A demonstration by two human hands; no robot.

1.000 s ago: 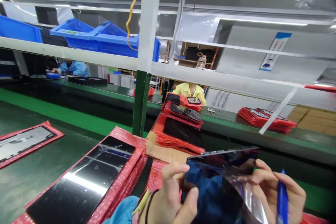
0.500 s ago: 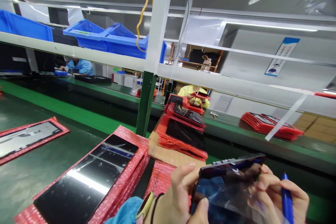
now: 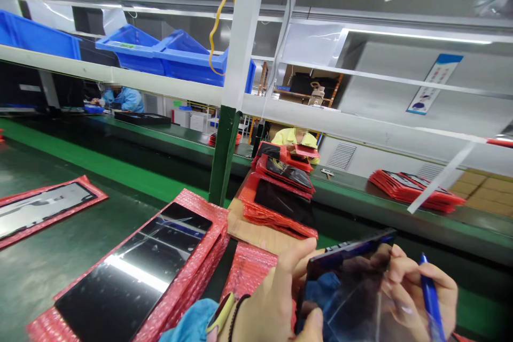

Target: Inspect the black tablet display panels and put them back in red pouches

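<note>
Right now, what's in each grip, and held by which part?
Left grip: dark glossy panel, by its left edge, thumb on the face. Right grip: blue pen, near its visible upper end; any pinch on the panel's right side can't be told.

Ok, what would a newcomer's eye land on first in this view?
Probably the glossy dark panel at lower right, gripped by the left hand, with the right hand at its right side holding a blue pen-like tool. Then the black screen on red bubble wrap at lower left, and the blue bins at upper left.
</note>
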